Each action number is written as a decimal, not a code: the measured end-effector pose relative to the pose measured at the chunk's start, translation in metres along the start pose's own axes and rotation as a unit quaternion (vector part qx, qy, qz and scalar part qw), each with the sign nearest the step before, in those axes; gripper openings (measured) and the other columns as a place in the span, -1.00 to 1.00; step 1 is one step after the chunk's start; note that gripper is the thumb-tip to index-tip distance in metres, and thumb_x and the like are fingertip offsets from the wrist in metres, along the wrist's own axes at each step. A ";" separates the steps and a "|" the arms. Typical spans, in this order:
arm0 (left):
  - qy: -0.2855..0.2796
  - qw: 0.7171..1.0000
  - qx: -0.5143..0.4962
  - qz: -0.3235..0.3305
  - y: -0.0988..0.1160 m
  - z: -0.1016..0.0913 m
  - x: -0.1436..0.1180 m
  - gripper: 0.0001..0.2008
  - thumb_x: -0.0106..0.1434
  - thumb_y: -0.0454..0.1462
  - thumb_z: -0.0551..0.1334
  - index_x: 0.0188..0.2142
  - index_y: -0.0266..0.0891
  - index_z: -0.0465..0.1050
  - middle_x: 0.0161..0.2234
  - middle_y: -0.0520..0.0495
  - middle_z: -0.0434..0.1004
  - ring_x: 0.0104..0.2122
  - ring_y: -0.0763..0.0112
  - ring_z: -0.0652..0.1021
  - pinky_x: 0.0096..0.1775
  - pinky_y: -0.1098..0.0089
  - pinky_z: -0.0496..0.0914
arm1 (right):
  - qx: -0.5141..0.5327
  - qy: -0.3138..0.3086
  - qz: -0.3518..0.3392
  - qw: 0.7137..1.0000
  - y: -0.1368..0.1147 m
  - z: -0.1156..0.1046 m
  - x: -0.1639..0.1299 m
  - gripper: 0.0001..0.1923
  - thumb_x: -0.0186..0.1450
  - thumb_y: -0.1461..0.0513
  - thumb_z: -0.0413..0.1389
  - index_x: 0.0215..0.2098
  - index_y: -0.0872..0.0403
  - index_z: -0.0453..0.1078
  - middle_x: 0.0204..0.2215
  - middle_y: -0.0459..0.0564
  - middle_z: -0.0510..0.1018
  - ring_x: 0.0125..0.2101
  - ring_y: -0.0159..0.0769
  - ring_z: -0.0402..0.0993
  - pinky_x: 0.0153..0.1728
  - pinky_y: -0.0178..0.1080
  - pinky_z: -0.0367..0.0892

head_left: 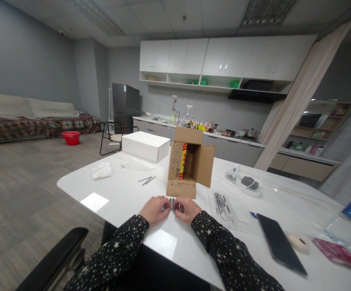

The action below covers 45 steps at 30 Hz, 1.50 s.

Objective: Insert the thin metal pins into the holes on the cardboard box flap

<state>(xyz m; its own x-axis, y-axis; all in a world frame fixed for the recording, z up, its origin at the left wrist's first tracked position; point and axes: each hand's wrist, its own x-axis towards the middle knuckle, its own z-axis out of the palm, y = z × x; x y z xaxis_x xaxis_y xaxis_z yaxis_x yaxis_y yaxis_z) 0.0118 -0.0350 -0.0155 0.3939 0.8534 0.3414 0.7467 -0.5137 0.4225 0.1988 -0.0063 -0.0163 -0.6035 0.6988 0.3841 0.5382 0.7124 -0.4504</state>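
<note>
Metal pins (172, 203), a small dark bundle, sat pinched between both hands at the near edge of the white counter (123, 194). Left hand (154, 209) and right hand (186, 209) met knuckle to knuckle, fingers clamped on the bundle's two sides. Just behind them stood an open cardboard box (189, 163). A bagged set of tools (220, 202) lay to its right, a black phone (280, 242) farther right.

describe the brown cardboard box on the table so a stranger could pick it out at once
On the white table, look just beyond the person's left hand and right hand. The cardboard box stands there, flaps open. Unlike the closed white box behind it, it is brown with a red-and-yellow strip.
</note>
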 end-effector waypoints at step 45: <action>0.000 1.000 0.010 0.000 0.001 -0.001 -0.001 -0.88 0.17 -0.28 0.09 -0.36 -0.21 0.39 -0.33 -0.02 0.46 -0.26 0.37 0.44 -0.19 0.37 0.26 | -0.009 0.013 0.001 1.000 -0.003 0.003 0.000 -0.89 0.06 0.36 0.07 -0.42 0.07 0.33 -0.48 -0.15 0.39 -0.53 -0.45 0.22 -0.45 -0.38 0.14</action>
<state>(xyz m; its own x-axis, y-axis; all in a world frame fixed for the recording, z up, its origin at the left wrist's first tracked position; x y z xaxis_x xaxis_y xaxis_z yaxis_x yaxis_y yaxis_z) 0.0118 -0.0364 -0.0150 0.3940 0.8538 0.3403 0.7576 -0.5113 0.4058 0.1955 -0.0087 -0.0174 -0.5866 0.7018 0.4042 0.5504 0.7116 -0.4366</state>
